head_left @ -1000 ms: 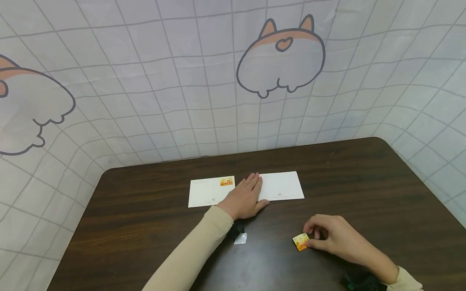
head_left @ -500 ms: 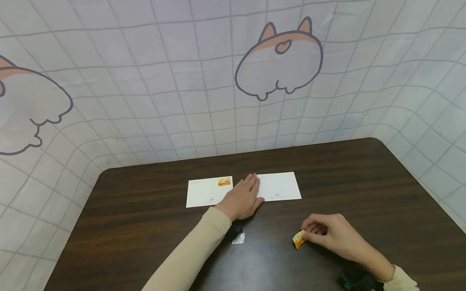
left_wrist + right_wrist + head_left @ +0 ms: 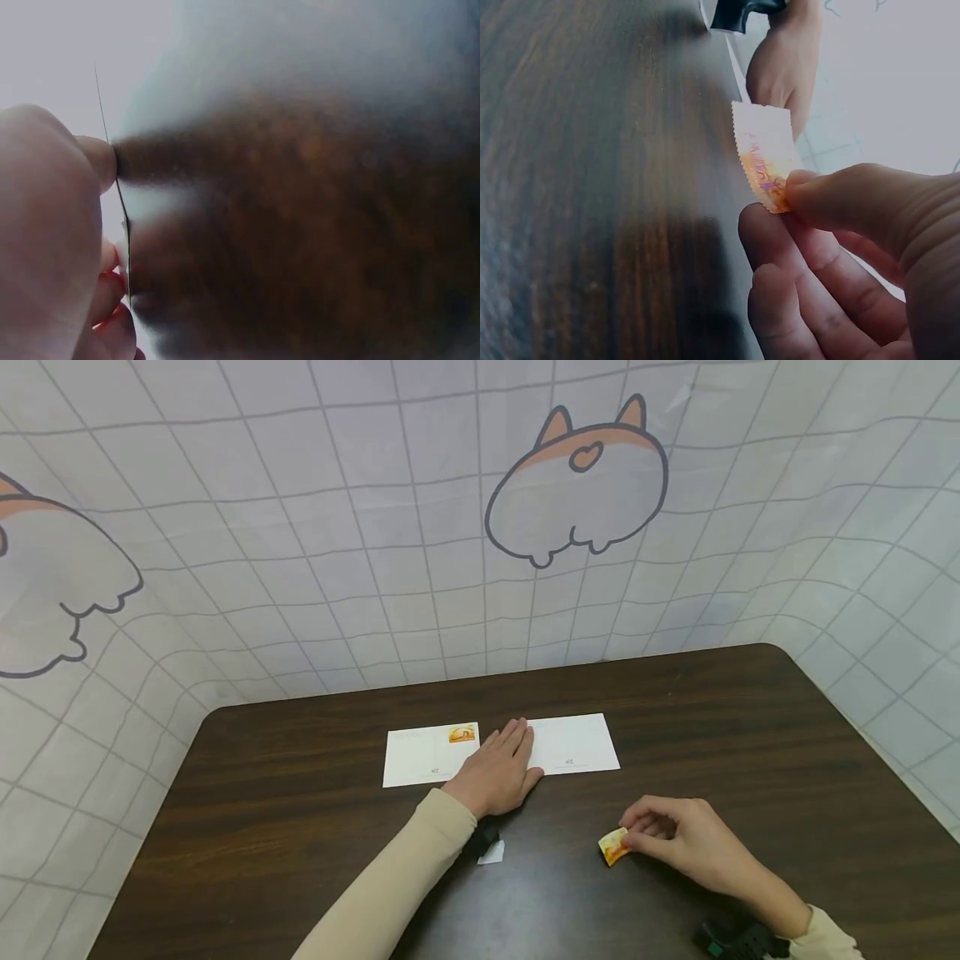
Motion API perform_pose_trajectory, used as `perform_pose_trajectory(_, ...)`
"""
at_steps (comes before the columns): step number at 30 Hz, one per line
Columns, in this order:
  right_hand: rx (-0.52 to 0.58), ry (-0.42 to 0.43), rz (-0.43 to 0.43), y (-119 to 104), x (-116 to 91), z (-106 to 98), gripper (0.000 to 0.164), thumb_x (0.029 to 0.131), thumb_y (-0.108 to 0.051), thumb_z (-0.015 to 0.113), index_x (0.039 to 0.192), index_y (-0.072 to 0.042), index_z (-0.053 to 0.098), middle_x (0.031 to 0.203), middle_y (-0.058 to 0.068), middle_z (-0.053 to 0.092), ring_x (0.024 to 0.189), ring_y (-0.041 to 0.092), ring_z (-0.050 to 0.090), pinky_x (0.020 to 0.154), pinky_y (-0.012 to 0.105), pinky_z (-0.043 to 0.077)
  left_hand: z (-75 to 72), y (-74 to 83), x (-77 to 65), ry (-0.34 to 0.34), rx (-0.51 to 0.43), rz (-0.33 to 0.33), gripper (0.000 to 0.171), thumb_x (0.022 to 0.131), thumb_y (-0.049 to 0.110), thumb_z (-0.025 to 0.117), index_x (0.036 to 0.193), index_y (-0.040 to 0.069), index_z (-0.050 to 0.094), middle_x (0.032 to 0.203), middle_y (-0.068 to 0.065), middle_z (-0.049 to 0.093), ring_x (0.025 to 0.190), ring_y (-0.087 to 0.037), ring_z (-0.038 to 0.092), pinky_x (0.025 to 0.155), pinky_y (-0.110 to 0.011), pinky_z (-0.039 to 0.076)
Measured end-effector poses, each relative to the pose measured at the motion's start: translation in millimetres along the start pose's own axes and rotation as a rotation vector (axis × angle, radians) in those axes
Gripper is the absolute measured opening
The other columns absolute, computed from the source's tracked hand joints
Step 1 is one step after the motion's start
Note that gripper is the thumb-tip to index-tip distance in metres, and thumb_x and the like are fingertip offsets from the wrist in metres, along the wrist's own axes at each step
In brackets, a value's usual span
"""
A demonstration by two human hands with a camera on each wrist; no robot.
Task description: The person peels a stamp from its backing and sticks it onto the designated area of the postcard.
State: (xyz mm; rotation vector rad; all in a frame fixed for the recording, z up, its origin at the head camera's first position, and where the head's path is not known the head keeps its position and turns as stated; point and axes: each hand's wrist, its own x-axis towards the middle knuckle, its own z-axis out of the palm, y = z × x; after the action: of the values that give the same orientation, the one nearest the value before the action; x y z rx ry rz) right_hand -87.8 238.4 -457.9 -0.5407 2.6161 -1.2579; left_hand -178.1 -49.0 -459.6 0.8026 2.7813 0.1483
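Observation:
Between the thumb and fingers of my right hand (image 3: 686, 843) is a yellow and orange postage stamp (image 3: 765, 157) with perforated edges, held by one end above the table. My left hand (image 3: 498, 768) lies flat with straight fingers across the left part of a white postcard (image 3: 573, 745). Left of that hand is another white postcard (image 3: 412, 760), with a similar stamp (image 3: 461, 734) in its upper right corner. The left hand hides the inner edges of both cards. In the left wrist view, the thumb (image 3: 97, 161) rests at the thin edge of a card.
A small whitish scrap (image 3: 492, 852) lies on the dark wood table (image 3: 262, 827), beside the black band (image 3: 483, 837) at my left wrist. Behind the table hangs a white gridded curtain (image 3: 337, 527) with cartoon prints.
The stamp has tilted and turned in my right fingers, and that hand has risen slightly in the head view. My left hand stays on the postcard.

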Motion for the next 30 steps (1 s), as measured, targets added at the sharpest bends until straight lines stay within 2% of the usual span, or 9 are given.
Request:
perform_pose_trajectory(15,0.061,-0.021,0.08,1.2,1.0,-13.9,0.014,0.095,-0.026,0.076,0.104,-0.016,0.074,0.091,-0.003,0.077,0.076,0.004,0.069,0.064,0.024,0.06,-2.3,8.4,3.8,-0.001,0.009,-0.003,0.068,0.111,0.045,0.037,0.163,0.002,0.027,0.174,-0.014,0.022,0.163,-0.026,0.02,0.133,-0.041,0.023)
perform_pose_trajectory(23,0.064,0.01,0.068,-2.8,4.8,-20.1,0.013,0.094,-0.024,0.076,0.104,-0.016,0.074,0.091,-0.002,0.077,0.073,0.008,0.07,0.061,0.026,0.059,-2.4,9.5,6.6,0.007,-0.005,0.001,0.068,0.111,0.044,0.038,0.163,0.002,0.026,0.173,-0.014,0.022,0.163,-0.025,0.02,0.133,-0.041,0.023)
perform_pose_trajectory(30,0.068,0.054,0.051,-10.4,14.7,-22.7,0.013,0.092,-0.022,0.079,0.101,-0.014,0.074,0.088,-0.001,0.077,0.069,0.013,0.07,0.058,0.029,0.059,-6.9,9.1,7.1,0.036,-0.016,0.029,0.066,0.112,0.043,0.036,0.163,0.003,0.025,0.174,-0.014,0.022,0.164,-0.025,0.019,0.133,-0.04,0.023)
